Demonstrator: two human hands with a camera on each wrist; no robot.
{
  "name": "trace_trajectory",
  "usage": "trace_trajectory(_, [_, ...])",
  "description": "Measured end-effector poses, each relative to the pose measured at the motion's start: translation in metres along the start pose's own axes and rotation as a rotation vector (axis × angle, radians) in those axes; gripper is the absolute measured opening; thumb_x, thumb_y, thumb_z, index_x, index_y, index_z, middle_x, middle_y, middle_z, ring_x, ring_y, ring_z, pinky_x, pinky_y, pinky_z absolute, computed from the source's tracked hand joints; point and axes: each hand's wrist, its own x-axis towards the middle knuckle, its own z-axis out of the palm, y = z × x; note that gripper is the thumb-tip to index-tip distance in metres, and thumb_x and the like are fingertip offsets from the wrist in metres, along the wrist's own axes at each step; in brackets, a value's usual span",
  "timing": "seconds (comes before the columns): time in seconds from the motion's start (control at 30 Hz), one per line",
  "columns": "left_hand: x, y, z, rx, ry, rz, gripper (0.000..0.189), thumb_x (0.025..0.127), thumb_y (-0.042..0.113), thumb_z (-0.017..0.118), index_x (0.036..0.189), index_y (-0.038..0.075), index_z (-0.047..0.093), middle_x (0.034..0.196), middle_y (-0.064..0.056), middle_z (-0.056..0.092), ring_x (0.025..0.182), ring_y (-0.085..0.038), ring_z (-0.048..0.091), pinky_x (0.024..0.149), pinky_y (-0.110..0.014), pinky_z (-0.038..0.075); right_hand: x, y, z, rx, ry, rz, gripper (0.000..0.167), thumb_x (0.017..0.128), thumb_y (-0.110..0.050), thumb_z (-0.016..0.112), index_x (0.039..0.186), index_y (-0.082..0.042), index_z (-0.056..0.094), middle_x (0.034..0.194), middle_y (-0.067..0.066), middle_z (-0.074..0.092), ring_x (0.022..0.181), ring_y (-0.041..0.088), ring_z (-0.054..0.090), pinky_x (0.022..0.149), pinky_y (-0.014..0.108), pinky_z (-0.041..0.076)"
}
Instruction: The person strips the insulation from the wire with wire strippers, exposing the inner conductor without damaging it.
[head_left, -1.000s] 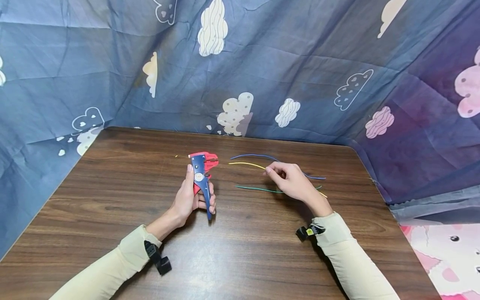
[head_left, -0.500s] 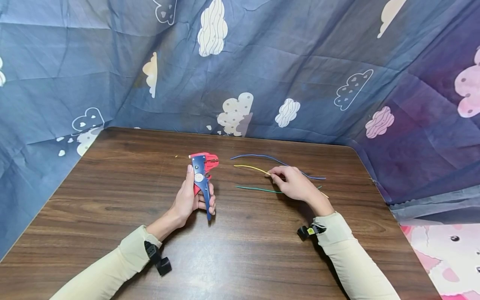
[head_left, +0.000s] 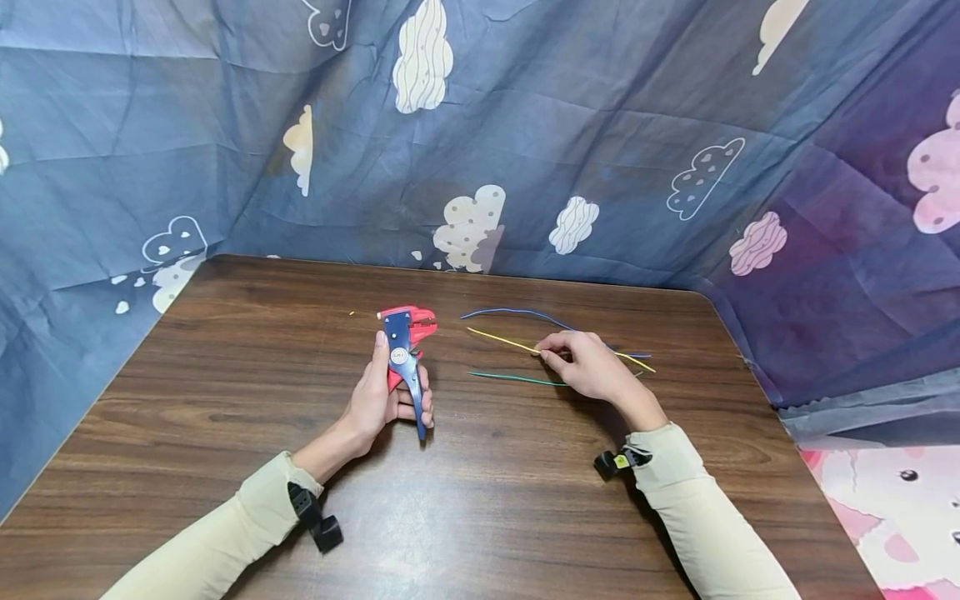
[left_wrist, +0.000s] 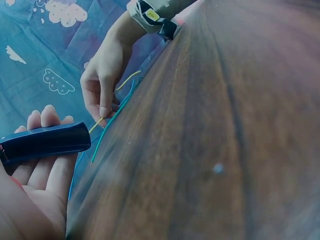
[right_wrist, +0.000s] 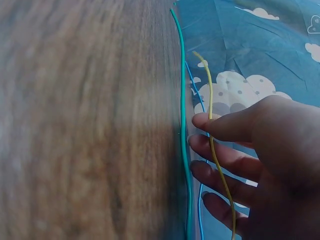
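My left hand (head_left: 371, 398) holds a wire stripper (head_left: 405, 367) with a blue body and red jaws, head pointing away from me. The thumb lies along its body, and the fingers are behind the handle (left_wrist: 47, 142). To the right, my right hand (head_left: 588, 364) pinches a yellow wire (head_left: 498, 338) between thumb and index finger. In the right wrist view the yellow wire (right_wrist: 211, 95) runs past the other, loosely bent fingers. A blue wire (head_left: 517, 311) lies behind this hand and a green wire (head_left: 513, 377) in front of it; the hand hides part of each.
The brown wooden table (head_left: 480, 500) carries all of this. A tiny yellow scrap (head_left: 352, 313) lies left of the stripper's head. A blue cloth (head_left: 337, 167) with cloud prints hangs behind the table and along its sides.
The yellow wire has turned in my right fingers: its right end swung away from me, toward the blue wire. The right hand shifted slightly right and nearer; the left hand hardly moved.
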Motion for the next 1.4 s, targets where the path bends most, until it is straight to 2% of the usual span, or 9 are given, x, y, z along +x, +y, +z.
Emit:
trace_trajectory(0.17, [0.0,0.0,0.0,0.001,0.005,-0.007,0.096,0.102,0.086,0.012,0.098,0.001,0.056,0.072,-0.008,0.068,0.061,-0.021,0.072,0.069,-0.043,0.068,0.0,0.0,0.0,0.004,0.006,-0.016,0.015,0.107,-0.017,0.071,0.115,-0.017,0.083,0.111,-0.001,0.08,0.103,0.018,0.073,0.091,0.042,0.06])
trace_trajectory(0.4, [-0.001,0.001,0.001,0.003,-0.001,-0.016,0.094,0.103,0.085,0.012,0.098,0.002,0.057,0.073,-0.007,0.068,0.062,-0.021,0.072,0.07,-0.043,0.068,-0.001,0.001,0.0,0.012,0.003,-0.029,0.012,0.104,-0.017,0.075,0.112,-0.02,0.084,0.093,-0.005,0.073,0.077,0.016,0.058,0.068,0.028,0.047])
trace_trajectory(0.8, [-0.001,0.0,0.001,0.017,0.002,-0.03,0.096,0.102,0.087,0.013,0.098,0.001,0.057,0.073,-0.008,0.068,0.062,-0.021,0.072,0.07,-0.043,0.068,0.002,0.002,0.001,0.016,-0.002,0.035,0.011,0.105,-0.019,0.074,0.112,-0.018,0.082,0.092,-0.004,0.074,0.078,0.015,0.061,0.071,0.029,0.05])
trace_trajectory(1.13, [-0.001,0.003,0.004,0.016,-0.003,-0.06,0.095,0.103,0.085,0.012,0.1,0.002,0.057,0.075,-0.007,0.068,0.063,-0.021,0.071,0.07,-0.043,0.067,0.004,0.002,-0.001,0.033,-0.014,0.036,0.011,0.104,-0.017,0.074,0.113,-0.018,0.081,0.094,-0.003,0.074,0.081,0.016,0.062,0.073,0.03,0.051])
trace_trajectory(1.3, [0.0,0.004,0.005,0.016,0.001,-0.072,0.094,0.103,0.085,0.013,0.099,0.003,0.058,0.076,-0.007,0.068,0.064,-0.021,0.072,0.07,-0.042,0.067,0.007,0.003,-0.003,0.049,0.015,0.018,0.013,0.103,-0.015,0.075,0.115,-0.016,0.08,0.099,-0.001,0.075,0.086,0.016,0.066,0.076,0.03,0.055])
trace_trajectory(1.4, [0.0,0.004,0.005,0.019,0.007,-0.081,0.095,0.102,0.086,0.013,0.1,0.003,0.058,0.076,-0.007,0.069,0.064,-0.021,0.072,0.071,-0.043,0.068,0.011,0.004,-0.005,0.069,0.046,0.033,0.016,0.103,-0.015,0.075,0.119,-0.013,0.078,0.105,0.002,0.075,0.091,0.018,0.069,0.082,0.034,0.058])
